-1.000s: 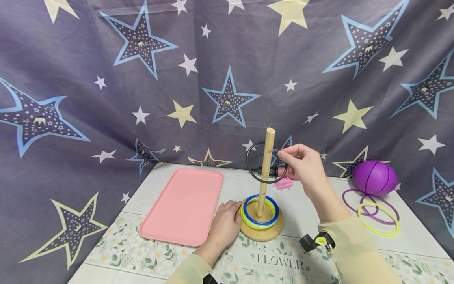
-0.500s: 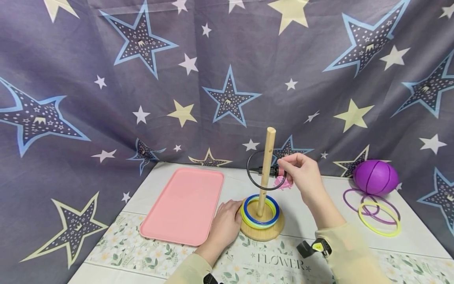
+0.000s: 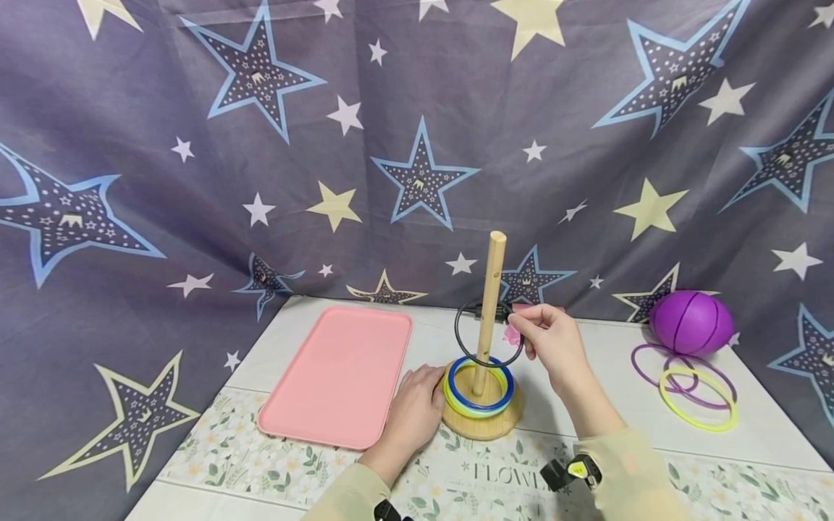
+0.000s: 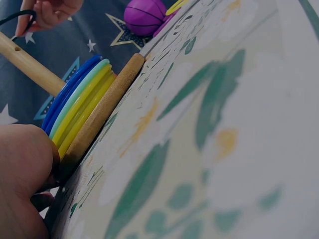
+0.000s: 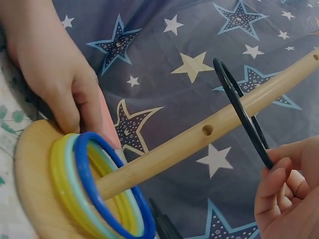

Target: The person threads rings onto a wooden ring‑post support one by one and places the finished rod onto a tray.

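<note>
A wooden ring-toss stand has an upright peg [image 3: 493, 282] on a round base [image 3: 481, 432]. Blue [image 4: 71, 88], pale teal [image 4: 79, 94] and yellow [image 4: 82, 117] rings lie stacked round the peg's foot. My right hand [image 3: 554, 341] pinches a black ring [image 5: 242, 117] between thumb and fingertips. That ring encircles the peg and tilts, its lower edge just above the stack in the head view. My left hand [image 3: 415, 401] holds the left edge of the base, thumb and fingers against it; some of its fingers are hidden.
A pink tray [image 3: 339, 376] lies at the left. A purple ball [image 3: 692, 323], purple rings [image 3: 728, 383] and a yellow ring [image 3: 700, 425] are at the right. Behind the peg are a small pink piece [image 3: 512, 335] and a black-and-pink tool [image 3: 500, 313], partly hidden. A star-patterned curtain [image 3: 293, 159] hangs behind.
My right hand has lowered the black ring along the peg, from near its upper part to just above the stack. The left hand and the stand have stayed in place.
</note>
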{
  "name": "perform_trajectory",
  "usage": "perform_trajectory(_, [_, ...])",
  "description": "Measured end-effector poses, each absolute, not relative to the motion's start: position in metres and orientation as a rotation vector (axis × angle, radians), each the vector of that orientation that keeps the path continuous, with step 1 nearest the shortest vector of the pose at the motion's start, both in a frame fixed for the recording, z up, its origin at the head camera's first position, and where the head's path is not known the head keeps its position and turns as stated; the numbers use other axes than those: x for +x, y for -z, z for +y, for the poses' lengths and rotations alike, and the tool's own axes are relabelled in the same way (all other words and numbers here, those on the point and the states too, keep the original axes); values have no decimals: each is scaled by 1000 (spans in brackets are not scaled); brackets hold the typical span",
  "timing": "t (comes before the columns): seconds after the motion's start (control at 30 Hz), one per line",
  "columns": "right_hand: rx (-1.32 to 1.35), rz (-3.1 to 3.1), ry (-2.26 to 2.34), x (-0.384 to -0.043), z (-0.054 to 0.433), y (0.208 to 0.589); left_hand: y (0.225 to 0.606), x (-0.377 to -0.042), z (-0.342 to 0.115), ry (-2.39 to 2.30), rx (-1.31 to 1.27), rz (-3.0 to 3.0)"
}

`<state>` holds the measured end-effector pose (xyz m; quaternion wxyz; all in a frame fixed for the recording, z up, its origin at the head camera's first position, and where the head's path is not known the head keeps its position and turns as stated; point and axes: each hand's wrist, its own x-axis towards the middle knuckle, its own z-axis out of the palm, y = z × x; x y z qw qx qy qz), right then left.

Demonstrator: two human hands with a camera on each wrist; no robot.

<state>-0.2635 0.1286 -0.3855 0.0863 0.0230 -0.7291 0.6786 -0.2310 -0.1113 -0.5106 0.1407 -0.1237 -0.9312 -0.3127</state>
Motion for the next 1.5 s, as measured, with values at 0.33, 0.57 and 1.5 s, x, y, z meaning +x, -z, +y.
perform_trajectory(0.33, [3,-2183,-2044,-262,129,405,510,-232,-112,898,-345,-2695])
perform_trajectory(0.57, [-20,-2227,-1986,-261,128,420,508,-232,-112,890,-349,-2699])
perform_trajectory(1.5, [-79,-2401,-1957,-262,124,460,507,-229,-110,904,-347,-2709])
